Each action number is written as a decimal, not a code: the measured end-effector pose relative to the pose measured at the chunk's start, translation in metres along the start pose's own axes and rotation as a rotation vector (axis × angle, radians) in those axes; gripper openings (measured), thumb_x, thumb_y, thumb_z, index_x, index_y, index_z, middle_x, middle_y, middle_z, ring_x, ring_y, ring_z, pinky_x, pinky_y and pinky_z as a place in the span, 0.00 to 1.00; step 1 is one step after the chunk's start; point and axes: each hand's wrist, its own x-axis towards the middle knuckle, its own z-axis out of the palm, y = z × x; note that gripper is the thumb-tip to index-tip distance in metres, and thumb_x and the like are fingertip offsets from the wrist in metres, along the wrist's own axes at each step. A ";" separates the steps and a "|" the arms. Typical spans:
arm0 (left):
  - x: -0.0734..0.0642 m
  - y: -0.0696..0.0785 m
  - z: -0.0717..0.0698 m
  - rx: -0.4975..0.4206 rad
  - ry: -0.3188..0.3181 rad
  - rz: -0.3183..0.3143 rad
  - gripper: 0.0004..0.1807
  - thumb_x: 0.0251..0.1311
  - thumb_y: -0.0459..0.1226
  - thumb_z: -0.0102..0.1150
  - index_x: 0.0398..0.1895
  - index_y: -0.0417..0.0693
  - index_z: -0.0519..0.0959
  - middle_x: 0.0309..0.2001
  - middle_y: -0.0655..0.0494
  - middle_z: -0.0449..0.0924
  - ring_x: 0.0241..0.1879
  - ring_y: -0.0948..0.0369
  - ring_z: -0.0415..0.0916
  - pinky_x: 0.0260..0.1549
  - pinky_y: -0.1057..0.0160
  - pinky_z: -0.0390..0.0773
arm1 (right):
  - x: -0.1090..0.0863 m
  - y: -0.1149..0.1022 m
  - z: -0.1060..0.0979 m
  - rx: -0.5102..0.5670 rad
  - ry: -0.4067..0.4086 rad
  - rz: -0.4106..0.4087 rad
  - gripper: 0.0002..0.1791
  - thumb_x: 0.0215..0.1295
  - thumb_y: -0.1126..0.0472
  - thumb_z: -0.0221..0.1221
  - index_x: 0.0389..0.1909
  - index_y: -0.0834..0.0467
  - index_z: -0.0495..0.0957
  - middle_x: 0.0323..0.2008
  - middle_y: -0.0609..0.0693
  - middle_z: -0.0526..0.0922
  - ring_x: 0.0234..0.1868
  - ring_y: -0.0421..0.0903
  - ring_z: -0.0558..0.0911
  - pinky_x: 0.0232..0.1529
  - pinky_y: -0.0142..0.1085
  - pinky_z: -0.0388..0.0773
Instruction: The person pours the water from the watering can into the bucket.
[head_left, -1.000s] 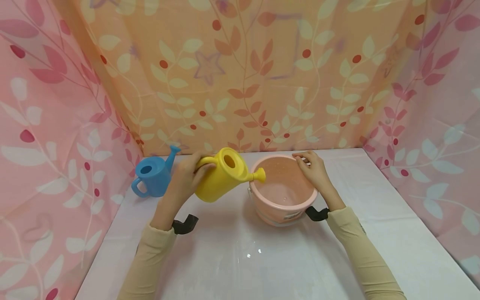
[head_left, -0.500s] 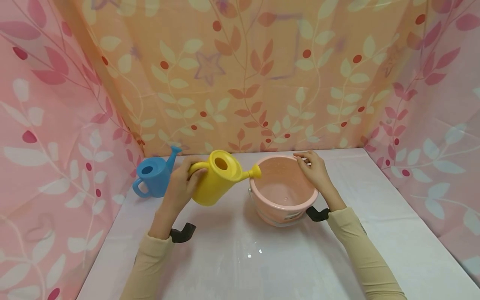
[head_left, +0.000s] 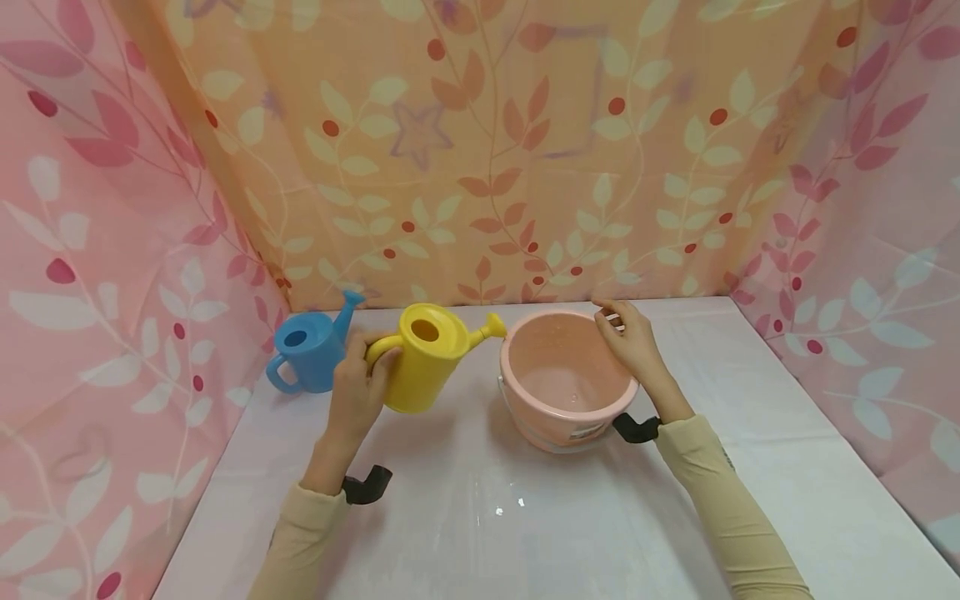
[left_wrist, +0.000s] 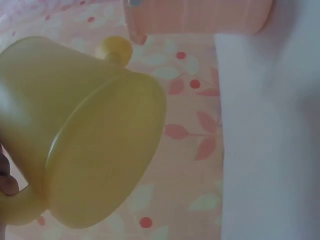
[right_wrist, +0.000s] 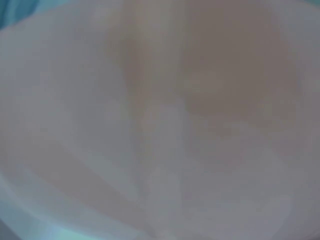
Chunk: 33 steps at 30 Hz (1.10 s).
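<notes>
My left hand (head_left: 356, 400) grips the handle of a yellow watering can (head_left: 426, 365), which hangs slightly tilted over the table, its spout towards the bucket. Its underside faces the camera in the left wrist view, where the fingers (left_wrist: 7, 182) show at the edge. A pink bucket (head_left: 558, 427) stands upright just right of the spout's rose, with a little water visible at its bottom. My right hand (head_left: 636, 343) is at the bucket's far right rim, fingers extended loosely above it; contact is hard to tell. The right wrist view is a blur, filled by the bucket's side.
A blue watering can (head_left: 309, 354) stands on the table behind my left hand. Small wet drops (head_left: 510, 507) lie on the white tabletop (head_left: 585, 533) in front of the bucket. Patterned curtains (head_left: 480, 167) enclose the back and both sides.
The yellow watering can has moved left and turned more upright, its rose leaving the bucket's rim. My right fingers have loosened from the rim. The bucket and blue can stay put.
</notes>
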 end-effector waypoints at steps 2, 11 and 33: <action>-0.003 -0.001 0.001 -0.005 0.015 -0.022 0.14 0.57 0.29 0.58 0.44 0.34 0.69 0.40 0.45 0.78 0.36 0.57 0.77 0.41 0.80 0.71 | 0.000 0.000 0.000 0.001 0.000 0.000 0.17 0.67 0.61 0.53 0.54 0.63 0.74 0.41 0.61 0.77 0.36 0.53 0.79 0.35 0.28 0.72; -0.014 -0.009 0.004 -0.075 0.031 -0.101 0.13 0.57 0.24 0.55 0.44 0.32 0.68 0.35 0.44 0.76 0.29 0.63 0.72 0.32 0.79 0.72 | 0.000 -0.001 0.000 0.013 -0.005 0.004 0.17 0.67 0.61 0.52 0.54 0.63 0.74 0.42 0.61 0.77 0.36 0.55 0.79 0.39 0.46 0.76; -0.031 -0.018 -0.009 -0.179 -0.063 -0.391 0.14 0.65 0.31 0.48 0.48 0.31 0.61 0.40 0.42 0.75 0.35 0.54 0.78 0.38 0.66 0.79 | 0.000 -0.001 -0.001 0.022 -0.001 0.008 0.15 0.67 0.61 0.53 0.52 0.62 0.76 0.43 0.60 0.77 0.36 0.53 0.80 0.37 0.35 0.75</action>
